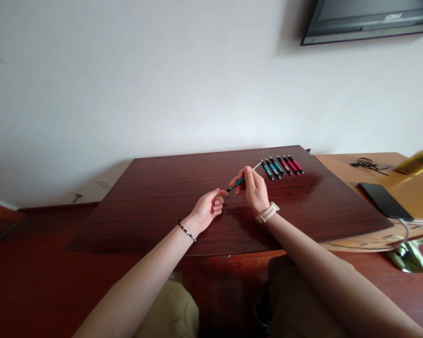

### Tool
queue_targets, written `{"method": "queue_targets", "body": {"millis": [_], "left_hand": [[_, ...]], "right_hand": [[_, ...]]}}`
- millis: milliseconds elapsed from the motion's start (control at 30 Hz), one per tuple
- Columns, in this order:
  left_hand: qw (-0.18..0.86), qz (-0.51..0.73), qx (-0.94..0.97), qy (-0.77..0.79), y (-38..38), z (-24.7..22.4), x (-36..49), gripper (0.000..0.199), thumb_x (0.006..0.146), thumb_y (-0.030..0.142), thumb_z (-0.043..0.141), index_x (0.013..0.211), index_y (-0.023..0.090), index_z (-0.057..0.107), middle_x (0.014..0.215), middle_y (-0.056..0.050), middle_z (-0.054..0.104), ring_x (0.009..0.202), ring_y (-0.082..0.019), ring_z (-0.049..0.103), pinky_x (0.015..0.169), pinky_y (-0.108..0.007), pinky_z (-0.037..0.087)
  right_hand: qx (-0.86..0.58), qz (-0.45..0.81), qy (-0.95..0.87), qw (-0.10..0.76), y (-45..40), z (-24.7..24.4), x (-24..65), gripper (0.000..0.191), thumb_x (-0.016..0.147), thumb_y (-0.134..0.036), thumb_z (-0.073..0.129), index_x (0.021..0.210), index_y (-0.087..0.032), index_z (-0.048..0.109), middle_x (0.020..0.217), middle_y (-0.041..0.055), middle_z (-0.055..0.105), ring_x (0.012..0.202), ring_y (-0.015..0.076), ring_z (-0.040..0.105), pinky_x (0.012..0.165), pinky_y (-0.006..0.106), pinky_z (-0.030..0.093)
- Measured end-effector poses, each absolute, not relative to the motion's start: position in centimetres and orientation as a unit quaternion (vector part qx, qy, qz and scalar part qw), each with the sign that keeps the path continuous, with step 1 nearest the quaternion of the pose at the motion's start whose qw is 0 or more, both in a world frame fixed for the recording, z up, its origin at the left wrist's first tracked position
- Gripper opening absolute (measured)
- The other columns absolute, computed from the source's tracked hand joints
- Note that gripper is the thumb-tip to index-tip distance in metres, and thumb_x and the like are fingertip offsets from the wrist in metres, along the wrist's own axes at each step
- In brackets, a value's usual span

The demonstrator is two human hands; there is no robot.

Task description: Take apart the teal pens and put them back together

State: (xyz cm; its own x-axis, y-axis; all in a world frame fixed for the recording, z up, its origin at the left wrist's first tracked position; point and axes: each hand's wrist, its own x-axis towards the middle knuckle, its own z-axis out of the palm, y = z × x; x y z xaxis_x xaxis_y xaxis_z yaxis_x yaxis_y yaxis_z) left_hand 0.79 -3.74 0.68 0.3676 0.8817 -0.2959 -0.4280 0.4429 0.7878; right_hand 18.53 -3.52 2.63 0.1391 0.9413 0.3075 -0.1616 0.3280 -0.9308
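My right hand, with a pale watch strap at its wrist, is closed around a teal and black pen. A thin whitish stick, like a refill, sticks out past the fingers at the upper end. My left hand has its fingers curled, and its index fingertip touches the pen's dark lower end. Whether anything small sits in the left fingers is hidden. Just beyond my right hand, teal pens and red pens lie side by side in a slanting row on the dark wooden table.
On the right, a lighter wooden desk holds a black phone-like slab, a coiled black cable and a yellow container. A television hangs on the wall behind. My knees are under the table's front edge.
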Motion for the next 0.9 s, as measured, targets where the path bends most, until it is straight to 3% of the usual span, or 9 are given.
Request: {"method": "queue_targets", "body": {"millis": [67, 267, 467, 600, 733, 800, 900], "left_hand": [[0.759, 0.428, 0.31, 0.38, -3.8, 0.8, 0.8, 0.016, 0.085, 0.022, 0.071, 0.094, 0.009, 0.073, 0.067, 0.004, 0.045, 0.053, -0.006, 0.038, 0.048, -0.018, 0.027], [0.718, 0.448, 0.354, 0.398, -3.6, 0.6, 0.6, 0.023, 0.079, 0.007, 0.066, 0.099, 0.007, 0.077, 0.078, -0.003, 0.063, 0.061, -0.006, 0.052, 0.057, -0.017, 0.04], [0.691, 0.455, 0.382, 0.411, -3.4, 0.5, 0.4, 0.018, 0.09, 0.018, 0.079, 0.105, 0.011, 0.073, 0.107, -0.016, 0.08, 0.089, -0.016, 0.074, 0.079, -0.025, 0.057], [0.668, 0.472, 0.402, 0.411, -3.3, 0.3, 0.5, 0.029, 0.084, 0.034, 0.09, 0.094, 0.013, 0.072, 0.087, -0.008, 0.076, 0.074, -0.011, 0.067, 0.069, -0.021, 0.052], [0.657, 0.497, 0.413, 0.388, -3.1, 0.1, 0.6, 0.042, 0.078, 0.049, 0.093, 0.086, 0.012, 0.074, 0.068, 0.001, 0.059, 0.059, -0.005, 0.047, 0.057, -0.018, 0.038], [0.658, 0.5, 0.416, 0.379, -3.1, 0.2, 0.6, 0.044, 0.078, 0.052, 0.092, 0.085, 0.012, 0.075, 0.064, 0.003, 0.051, 0.057, -0.005, 0.041, 0.054, -0.02, 0.032], [0.667, 0.504, 0.416, 0.357, -3.0, 0.4, 0.5, 0.04, 0.083, 0.049, 0.089, 0.088, 0.011, 0.078, 0.067, 0.002, 0.05, 0.06, -0.007, 0.041, 0.057, -0.022, 0.034]], "right_hand": [[-0.375, 0.467, -0.469, 0.649, -2.8, 2.1, 18.6, 0.054, 0.097, -0.077, 0.059, 0.086, -0.024, 0.059, 0.08, 0.0058, 0.076, 0.056, 0.0136, 0.055, 0.052, 0.028, 0.042], [-0.32, 0.597, -0.393, 0.622, -1.8, 1.6, 19.0, 0.047, 0.096, -0.069, 0.066, 0.086, -0.023, 0.069, 0.081, 0.0034, 0.071, 0.058, 0.0125, 0.049, 0.054, 0.028, 0.043], [-0.304, 0.629, -0.352, 0.623, -1.7, 1.6, 19.3, 0.041, 0.096, -0.063, 0.067, 0.088, -0.023, 0.072, 0.081, 0.0023, 0.067, 0.058, 0.0119, 0.044, 0.054, 0.027, 0.041], [-0.298, 0.628, -0.351, 0.627, -1.6, 1.4, 19.4, 0.037, 0.096, -0.057, 0.069, 0.086, -0.022, 0.072, 0.081, 0.0024, 0.067, 0.057, 0.0113, 0.042, 0.053, 0.026, 0.039], [-0.278, 0.643, -0.345, 0.624, -1.7, 1.5, 19.2, 0.035, 0.097, -0.053, 0.07, 0.084, -0.021, 0.073, 0.079, 0.0023, 0.066, 0.057, 0.0104, 0.041, 0.051, 0.025, 0.038], [-0.268, 0.649, -0.34, 0.626, -1.9, 1.6, 19.1, 0.034, 0.098, -0.051, 0.07, 0.083, -0.02, 0.072, 0.079, 0.0024, 0.066, 0.057, 0.0101, 0.042, 0.052, 0.025, 0.038], [-0.263, 0.647, -0.339, 0.63, -1.9, 1.8, 19.0, 0.034, 0.099, -0.05, 0.068, 0.082, -0.02, 0.071, 0.079, 0.0025, 0.066, 0.057, 0.0109, 0.043, 0.052, 0.026, 0.038]]}}
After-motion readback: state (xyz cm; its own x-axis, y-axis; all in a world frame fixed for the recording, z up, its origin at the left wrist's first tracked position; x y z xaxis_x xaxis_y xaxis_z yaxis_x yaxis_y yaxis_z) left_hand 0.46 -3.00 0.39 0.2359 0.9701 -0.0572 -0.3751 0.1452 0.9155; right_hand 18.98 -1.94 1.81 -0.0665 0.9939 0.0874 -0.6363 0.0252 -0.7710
